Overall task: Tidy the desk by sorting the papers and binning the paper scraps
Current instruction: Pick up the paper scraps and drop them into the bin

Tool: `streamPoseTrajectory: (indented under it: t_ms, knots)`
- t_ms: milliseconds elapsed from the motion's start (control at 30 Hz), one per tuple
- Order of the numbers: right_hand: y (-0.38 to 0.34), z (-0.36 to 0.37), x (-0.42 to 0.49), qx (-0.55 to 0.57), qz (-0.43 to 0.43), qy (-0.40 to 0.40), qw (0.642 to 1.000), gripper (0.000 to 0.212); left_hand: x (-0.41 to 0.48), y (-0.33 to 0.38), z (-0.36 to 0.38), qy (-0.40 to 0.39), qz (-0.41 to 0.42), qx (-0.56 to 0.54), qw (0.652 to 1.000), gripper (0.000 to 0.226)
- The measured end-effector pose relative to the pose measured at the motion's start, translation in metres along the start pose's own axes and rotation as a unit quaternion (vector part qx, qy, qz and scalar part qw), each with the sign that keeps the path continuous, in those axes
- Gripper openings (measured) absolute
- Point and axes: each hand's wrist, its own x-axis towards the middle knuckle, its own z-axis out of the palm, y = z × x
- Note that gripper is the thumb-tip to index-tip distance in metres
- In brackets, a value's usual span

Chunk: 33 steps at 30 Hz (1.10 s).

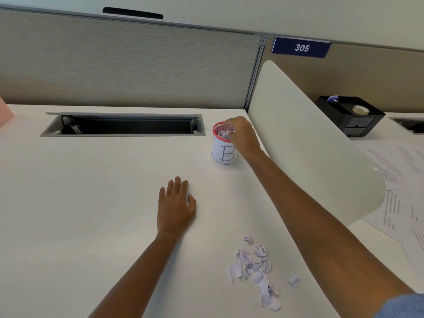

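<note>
Head view. I put the task partway through the binning.

The bin (223, 153), a small red-rimmed cup with a white label marked "B", stands at about 1 o'clock from the frame's middle, toward the back of the worktop (91, 203) and just beside the divider (309, 145). White crumpled paper already shows inside its mouth, so some scraps have gone in.

My right hand (241, 136) is over that mouth with its fingers (229, 128) bunched downward. White paper sits at their tips. I cannot tell whether they pinch it or it already lies in the bin.

My left hand (175, 207) lies flat on the worktop near the middle, fingers straight and close together, holding nothing.

What is left: a loose pile of scraps (257, 269) at 5 o'clock, well apart from the bin. I judge several more trips are needed.

The papers (394, 180) lie at 3 o'clock, beyond the divider, fanned and overlapping. I judge they are not yet squared into a stack, so the sorting looks unfinished.

Counts:
- One bin.
- Two hands.
- Roughly ten to a dozen scraps on the worktop, one of them lying a little aside to the right. Some overlap, so the count is not exact.
- At least three printed sheets, with their edges partly hidden.
- One black organiser (348, 115) at 2 o'clock, holding one tape roll (360, 109).
</note>
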Motion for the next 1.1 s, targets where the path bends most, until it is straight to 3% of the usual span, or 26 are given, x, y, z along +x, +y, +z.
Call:
streamPoseTrajectory:
  t_ms: [167,400,733,1100]
  knots:
    - [0.002,-0.018,-0.033,0.077,-0.005,0.089,0.993,0.042,0.000,0.001,-0.001,-0.003,-0.002,-0.006,1.000,0.046]
    - [0.024,-0.032,-0.112,0.174,0.062,0.094,0.978,0.043,-0.004,0.002,-0.007,-0.015,0.025,0.000,1.000,0.043]
    - [0.068,-0.026,-0.228,0.153,0.185,-0.075,0.968,0.026,-0.022,0.009,-0.015,-0.021,0.066,-0.016,0.997,0.039]
    - [0.049,-0.043,-0.291,0.099,0.251,-0.280,0.921,0.084,-0.041,0.011,-0.014,-0.014,0.062,-0.017,0.998,0.039]
